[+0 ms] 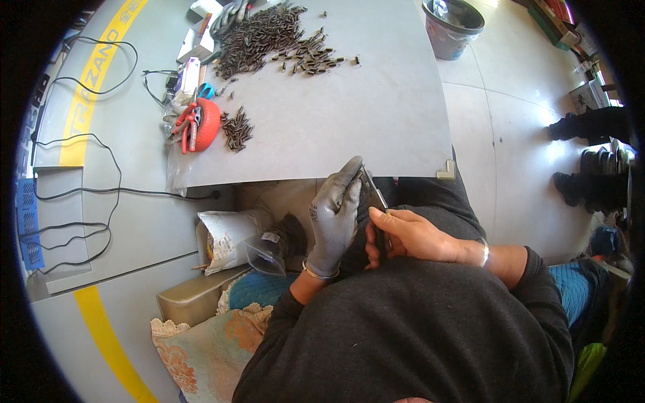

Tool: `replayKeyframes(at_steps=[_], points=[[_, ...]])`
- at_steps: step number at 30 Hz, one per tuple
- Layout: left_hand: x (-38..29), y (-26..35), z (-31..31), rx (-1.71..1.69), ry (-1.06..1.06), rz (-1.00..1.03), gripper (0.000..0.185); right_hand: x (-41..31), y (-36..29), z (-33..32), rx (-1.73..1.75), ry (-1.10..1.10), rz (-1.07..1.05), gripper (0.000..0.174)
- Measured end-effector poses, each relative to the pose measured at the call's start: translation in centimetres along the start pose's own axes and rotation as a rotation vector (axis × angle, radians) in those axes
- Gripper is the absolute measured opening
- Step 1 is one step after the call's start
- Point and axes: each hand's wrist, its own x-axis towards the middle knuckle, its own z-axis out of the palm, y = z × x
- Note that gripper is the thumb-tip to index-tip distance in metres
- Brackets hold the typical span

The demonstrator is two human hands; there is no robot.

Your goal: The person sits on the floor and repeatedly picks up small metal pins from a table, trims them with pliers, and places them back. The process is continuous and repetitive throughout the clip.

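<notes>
In a grey work glove, my left hand (332,211) is raised just off the table's front edge. Its thumb and fingers pinch a small metal piece, probably a spring, mostly hidden by the glove. Bare, with a bracelet at the wrist, my right hand (410,232) grips a slim metal hand tool (375,189), which looks like pliers. The tool's tip meets the left fingertips. Beyond lie a large heap of small dark coil springs (262,35) and, nearer, a small pile of springs (237,129) on the grey tabletop (322,121).
Red-handled pliers (189,128) rest against a red round dish (207,123) at the table's left. Blue-handled scissors (205,90) and a work glove (229,17) lie farther back. Black cables (116,156) run leftward. A lined bin (451,30) stands right, and bags (229,239) sit below.
</notes>
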Motion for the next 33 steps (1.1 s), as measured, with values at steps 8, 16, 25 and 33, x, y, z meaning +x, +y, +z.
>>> replayKeyframes(at_steps=[8, 16, 25, 33], points=[[0.5, 0.8, 0.4, -0.201, 0.117, -0.075, 0.032, -0.1, -0.6, 0.5, -0.063, 0.051, 0.012, 0.052], [1.3, 0.4, -1.0, -0.819, 0.046, -0.325, 0.035, -0.7, -1.2, 0.6, 0.117, 0.020, 0.022, 0.056], [0.5, 1.0, -0.4, -0.688, 0.011, -0.281, 0.038, -0.2, -0.7, 0.0, 0.270, -0.052, -0.100, 0.050], [0.4, 0.0, -0.3, -0.688, 0.022, -0.299, 0.035, 0.2, -0.5, -0.1, 0.334, -0.059, -0.102, 0.048]])
